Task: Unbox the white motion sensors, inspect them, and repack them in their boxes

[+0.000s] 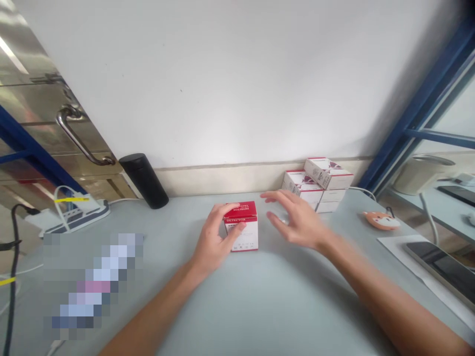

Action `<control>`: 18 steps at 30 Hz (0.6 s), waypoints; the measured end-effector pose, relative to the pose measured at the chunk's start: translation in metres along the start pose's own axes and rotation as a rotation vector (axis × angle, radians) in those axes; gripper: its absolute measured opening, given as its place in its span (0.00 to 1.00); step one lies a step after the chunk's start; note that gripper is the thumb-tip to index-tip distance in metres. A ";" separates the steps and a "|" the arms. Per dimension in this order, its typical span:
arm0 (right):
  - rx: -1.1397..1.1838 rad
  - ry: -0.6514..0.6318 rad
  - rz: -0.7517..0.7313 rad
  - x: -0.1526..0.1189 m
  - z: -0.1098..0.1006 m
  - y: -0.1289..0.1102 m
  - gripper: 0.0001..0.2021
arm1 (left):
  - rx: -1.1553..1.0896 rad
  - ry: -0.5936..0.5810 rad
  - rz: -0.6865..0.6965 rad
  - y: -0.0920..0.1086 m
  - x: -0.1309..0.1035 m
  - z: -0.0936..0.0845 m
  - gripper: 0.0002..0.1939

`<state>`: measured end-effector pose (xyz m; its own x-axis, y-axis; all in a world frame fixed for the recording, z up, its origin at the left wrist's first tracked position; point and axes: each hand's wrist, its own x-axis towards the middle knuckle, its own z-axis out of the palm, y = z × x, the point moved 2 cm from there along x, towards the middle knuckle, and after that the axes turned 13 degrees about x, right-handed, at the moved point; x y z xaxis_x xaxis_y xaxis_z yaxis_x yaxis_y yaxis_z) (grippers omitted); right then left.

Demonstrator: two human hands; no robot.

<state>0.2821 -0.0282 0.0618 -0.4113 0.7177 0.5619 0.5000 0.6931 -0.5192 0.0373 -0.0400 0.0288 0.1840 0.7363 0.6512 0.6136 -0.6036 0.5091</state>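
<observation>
A small red-and-white cardboard box (247,235) marked "DETECTOR" stands upright on the grey-blue table (237,306), its red lid down on top. My left hand (213,240) grips the box from its left side, thumb across the front face and fingers at the top and far side. To the right of the box hovers my right hand (295,222), apart from it, fingers spread with nothing clearly held. Behind that hand, against the wall, several similar white-and-red boxes (330,173) are stacked.
A black cylindrical bottle (144,180) stands at the back left. Further left lie a power strip (76,215) with cables and a blurred-out object (96,282). On the right are an orange animal-faced item (382,220) and a phone (441,269) on white paper (397,249).
</observation>
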 end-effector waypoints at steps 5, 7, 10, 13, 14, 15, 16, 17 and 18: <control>-0.279 -0.107 0.130 -0.001 -0.019 0.028 0.10 | 0.026 0.041 0.080 0.000 -0.002 -0.002 0.19; -0.304 -0.226 0.170 -0.005 -0.013 0.036 0.10 | -0.008 0.053 0.095 0.001 -0.002 -0.003 0.18; -0.309 -0.326 0.179 -0.008 -0.002 0.039 0.09 | -0.036 0.071 0.095 0.002 -0.002 -0.004 0.15; -0.193 -0.178 0.160 -0.005 0.001 0.023 0.14 | -0.049 0.078 0.073 0.003 -0.001 -0.004 0.17; -0.112 -0.097 0.149 -0.004 0.000 0.014 0.16 | -0.053 0.079 0.073 0.004 -0.002 -0.004 0.18; -0.017 -0.026 0.139 -0.003 -0.001 0.004 0.19 | -0.056 0.080 0.083 0.005 -0.002 -0.004 0.19; 0.083 0.013 0.115 -0.002 -0.001 -0.006 0.21 | -0.055 0.084 0.105 0.006 -0.002 -0.003 0.19; 0.168 0.025 0.067 -0.002 -0.001 -0.015 0.23 | -0.053 0.090 0.138 0.008 -0.003 -0.003 0.20; 0.225 0.024 0.012 -0.001 0.001 -0.024 0.23 | -0.051 0.096 0.178 0.009 -0.003 -0.003 0.21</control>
<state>0.2704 -0.0455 0.0730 -0.3863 0.7262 0.5686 0.3214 0.6839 -0.6550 0.0403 -0.0491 0.0329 0.2110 0.5857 0.7826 0.5378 -0.7381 0.4074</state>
